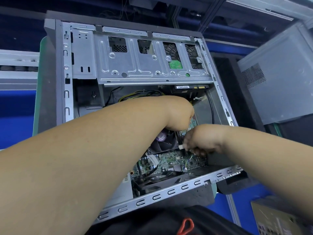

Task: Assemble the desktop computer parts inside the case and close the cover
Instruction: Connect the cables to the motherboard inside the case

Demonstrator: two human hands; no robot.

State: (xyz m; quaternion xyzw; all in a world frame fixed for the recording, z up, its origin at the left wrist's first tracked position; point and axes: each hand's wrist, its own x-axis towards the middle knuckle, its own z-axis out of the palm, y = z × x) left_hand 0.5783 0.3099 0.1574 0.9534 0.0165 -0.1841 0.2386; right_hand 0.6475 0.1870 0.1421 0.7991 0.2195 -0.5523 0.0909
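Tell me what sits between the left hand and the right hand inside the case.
In the head view, a strip of green circuit board shows between the left hand and the right hand, beside the black cooler fan.

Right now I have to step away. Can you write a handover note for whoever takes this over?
Left hand: deep in the case, fingers hidden.
Right hand: pinching a small white plug over the board, beside the fan.
Done: board, fan and drive cage are in.
Left: seat the plug, tidy the loose cables, fit the side cover lying on the right.
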